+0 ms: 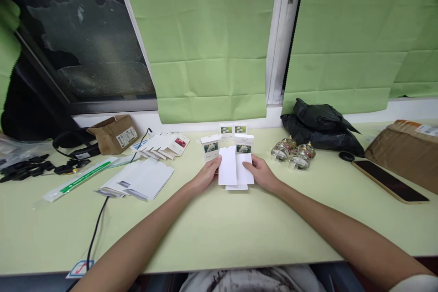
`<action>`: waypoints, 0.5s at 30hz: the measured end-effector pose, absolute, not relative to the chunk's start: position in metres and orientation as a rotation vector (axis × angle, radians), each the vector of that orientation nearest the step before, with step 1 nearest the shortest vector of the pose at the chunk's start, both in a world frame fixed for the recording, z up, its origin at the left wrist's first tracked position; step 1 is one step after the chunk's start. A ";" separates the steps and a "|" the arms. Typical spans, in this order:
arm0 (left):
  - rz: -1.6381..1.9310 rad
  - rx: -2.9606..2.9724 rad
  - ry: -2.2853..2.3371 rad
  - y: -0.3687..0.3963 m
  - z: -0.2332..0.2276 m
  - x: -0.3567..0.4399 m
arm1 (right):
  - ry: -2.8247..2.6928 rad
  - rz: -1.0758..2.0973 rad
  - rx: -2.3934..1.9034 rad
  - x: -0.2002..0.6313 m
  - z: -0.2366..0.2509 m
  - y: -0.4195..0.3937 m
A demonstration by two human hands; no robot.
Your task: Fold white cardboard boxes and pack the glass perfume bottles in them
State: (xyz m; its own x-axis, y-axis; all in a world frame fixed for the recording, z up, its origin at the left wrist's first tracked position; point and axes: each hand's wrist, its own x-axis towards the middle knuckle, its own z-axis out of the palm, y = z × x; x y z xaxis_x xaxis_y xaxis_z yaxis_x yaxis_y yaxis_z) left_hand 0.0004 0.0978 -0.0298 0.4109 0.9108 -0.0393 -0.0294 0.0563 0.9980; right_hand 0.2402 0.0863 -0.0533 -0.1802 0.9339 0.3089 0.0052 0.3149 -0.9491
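Note:
A white folding paper box point(227, 166), partly flattened with its flaps showing, is held above the table between my two hands. My left hand point(208, 174) grips its left edge, thumb at the upper side. At the right panel, my right hand point(263, 173) pinches the edge with its thumb on the front face. The fingers behind the box are hidden. Just beyond stand small white boxes with flower pictures: one at the left point(211, 147), one at the right point(243, 144), and a pair point(226, 131) farther back.
Flat white boxes point(147, 178) lie at left, below a fanned row of picture boxes point(167, 145). A brown carton point(114, 134) and black cable point(99, 219) are there too. Rightward are shiny ornaments point(299, 157), a black bag point(321, 127), a phone point(390, 181) and a brown package point(404, 155).

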 end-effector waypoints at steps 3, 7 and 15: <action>0.879 1.295 0.877 0.098 -0.030 0.000 | -1.498 1.077 -0.915 0.241 -0.054 0.087; 0.867 1.285 0.858 0.097 -0.029 -0.001 | -1.483 1.093 -0.928 0.241 -0.054 0.086; 0.869 1.268 0.858 0.099 -0.030 -0.001 | -1.489 1.110 -0.907 0.240 -0.054 0.086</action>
State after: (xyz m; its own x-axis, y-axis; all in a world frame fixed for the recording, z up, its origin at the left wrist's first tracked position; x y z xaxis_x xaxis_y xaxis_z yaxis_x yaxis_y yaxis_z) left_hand -0.0012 0.0988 -0.0304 0.4279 0.9021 -0.0560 -0.0679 0.0939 0.9933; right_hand 0.2404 0.0862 -0.0542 -0.1920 0.9389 0.2857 -0.0056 0.2901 -0.9570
